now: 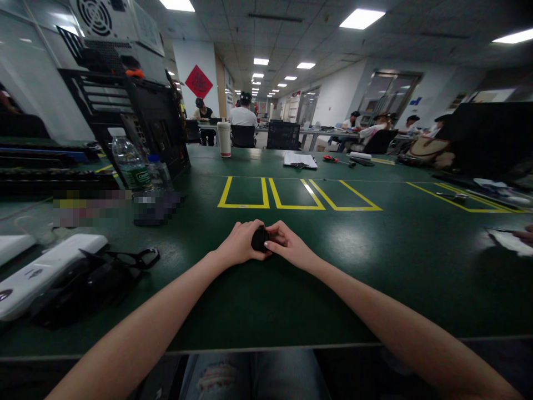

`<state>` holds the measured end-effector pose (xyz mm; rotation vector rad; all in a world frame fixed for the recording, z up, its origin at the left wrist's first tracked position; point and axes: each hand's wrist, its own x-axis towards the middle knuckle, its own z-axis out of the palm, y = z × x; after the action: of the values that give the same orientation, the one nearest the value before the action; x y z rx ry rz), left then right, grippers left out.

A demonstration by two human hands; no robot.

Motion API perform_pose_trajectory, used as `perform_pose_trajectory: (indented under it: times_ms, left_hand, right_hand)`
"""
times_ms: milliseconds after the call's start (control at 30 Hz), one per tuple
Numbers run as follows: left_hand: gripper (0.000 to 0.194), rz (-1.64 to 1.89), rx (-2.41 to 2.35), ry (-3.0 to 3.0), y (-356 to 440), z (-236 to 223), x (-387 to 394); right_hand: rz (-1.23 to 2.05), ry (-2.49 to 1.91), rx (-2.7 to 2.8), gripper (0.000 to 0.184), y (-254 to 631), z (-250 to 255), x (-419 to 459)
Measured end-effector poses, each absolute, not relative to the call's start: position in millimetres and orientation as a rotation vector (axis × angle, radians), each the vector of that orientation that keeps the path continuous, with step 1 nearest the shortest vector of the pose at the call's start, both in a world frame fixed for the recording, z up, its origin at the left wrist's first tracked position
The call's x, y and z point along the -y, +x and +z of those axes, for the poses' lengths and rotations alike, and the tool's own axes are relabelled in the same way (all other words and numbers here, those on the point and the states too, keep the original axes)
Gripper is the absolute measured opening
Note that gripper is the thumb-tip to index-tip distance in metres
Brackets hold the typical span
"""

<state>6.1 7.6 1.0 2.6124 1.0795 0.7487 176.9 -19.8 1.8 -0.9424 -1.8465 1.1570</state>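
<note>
A small black rounded object (259,239) is between my two hands, just above or on the green table (291,300); its exact kind does not show. My left hand (241,243) curls around its left side, fingers over the top and thumb below. From the right, my right hand (289,244) pinches its near edge with thumb and bent fingers. The fingertips partly cover the object. Beyond the hands, yellow tape outlines (297,207) mark the tabletop.
To the left lie a white power strip (77,253), black glasses (144,258) and a plastic bottle (131,161) beside a computer case (154,122). Farther back are a white cup (224,139), a clipboard (300,160) and a screwdriver (332,159). Another person's hand (527,235) shows at the right edge.
</note>
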Motion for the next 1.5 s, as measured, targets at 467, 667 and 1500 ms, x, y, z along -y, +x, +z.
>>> perform_pose_trajectory:
  times_ms: [467, 667, 1500]
  left_hand:
    - [0.051, 0.734, -1.066, 2.613, 5.9, 3.9, -5.5]
    - [0.052, 0.740, -1.066, 2.580, 6.9, 4.0, -5.2]
    - [0.051, 0.733, -1.068, 2.615, 5.6, 3.4, -5.5]
  right_hand:
    - [1.226, -0.963, 1.823, 0.025, 178.9, 0.9, 15.8]
    - [1.226, -0.931, 1.815, 0.024, 179.7, 1.9, 17.8]
    - [1.174, -0.989, 1.835, 0.026, 177.1, -0.4, 15.1]
